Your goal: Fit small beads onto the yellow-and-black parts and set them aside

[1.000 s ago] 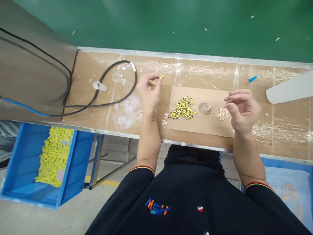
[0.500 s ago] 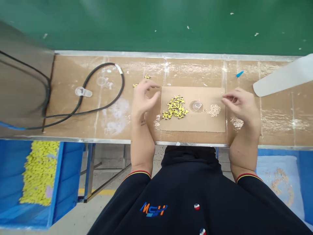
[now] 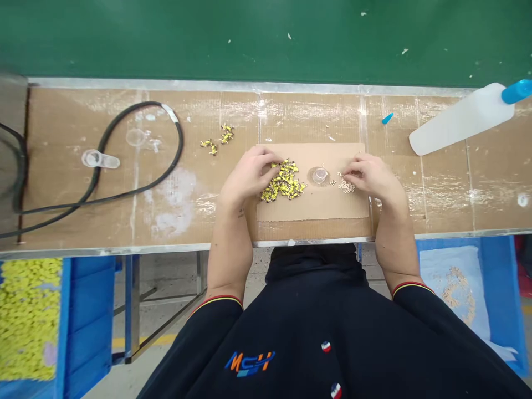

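My left hand (image 3: 251, 173) reaches over the left edge of a pile of small yellow-and-black pieces (image 3: 286, 180). Its thumb and fingers are a little apart, with pieces of the pile between them. At the other side, my right hand (image 3: 372, 174) has thumb and fingertips closed together on a heap of tiny beige pieces (image 3: 346, 185). Whatever is in that pinch is too small to make out. Between the two piles stands a small clear round dish (image 3: 320, 175), a few beige bits beside it. All these rest on a flat cardboard sheet (image 3: 316, 210).
Several loose yellow-and-black pieces (image 3: 226, 134) lie left of the sheet. A black cable (image 3: 180, 138) loops near a clear plastic piece (image 3: 100, 159). On the right are a blue cap (image 3: 387, 118) and a white bottle (image 3: 461, 122). Blue bins (image 3: 89, 316) stand below the table edge.
My left hand has moved right onto the yellow-and-black pile. My right hand has come left, down to the beige heap. The camera view has shifted somewhat.
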